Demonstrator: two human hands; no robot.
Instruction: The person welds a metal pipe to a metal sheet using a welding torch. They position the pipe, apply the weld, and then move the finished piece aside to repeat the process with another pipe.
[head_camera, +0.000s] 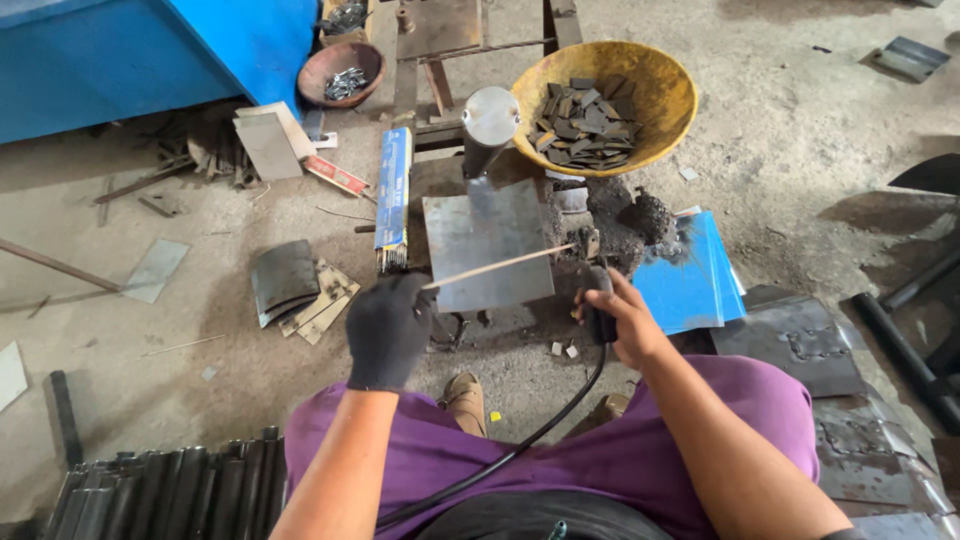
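Head view: the welding rod (497, 266) runs left-near to right-far above the steel plate (487, 247), gloved left hand (388, 330) pinching its near end, bare right hand (618, 318) gripping the electrode holder (597, 300) clamping its far end.

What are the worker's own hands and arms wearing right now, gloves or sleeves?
The left hand wears a black knit glove reaching the wrist. The right hand is bare, with no glove. Both forearms are uncovered; no sleeves, watch or bands show.
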